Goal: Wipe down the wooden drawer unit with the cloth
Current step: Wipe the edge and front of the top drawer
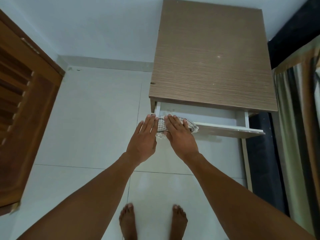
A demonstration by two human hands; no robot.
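The wooden drawer unit [213,66] stands against the wall, its grained top facing me. Its top drawer [225,129] is pulled out, showing a white inside. A white checked cloth [192,126] lies over the drawer's front edge at the left end. My right hand [180,137] presses flat on the cloth, fingers spread. My left hand [143,141] is flat and open beside it, fingertips touching the drawer's left corner and the cloth's edge.
A brown louvred wooden door [26,108] stands at the left. A bed with a dark frame [259,161] and striped cover [299,135] is close on the right. White tiled floor [86,127] lies below, with my bare feet [152,222] on it.
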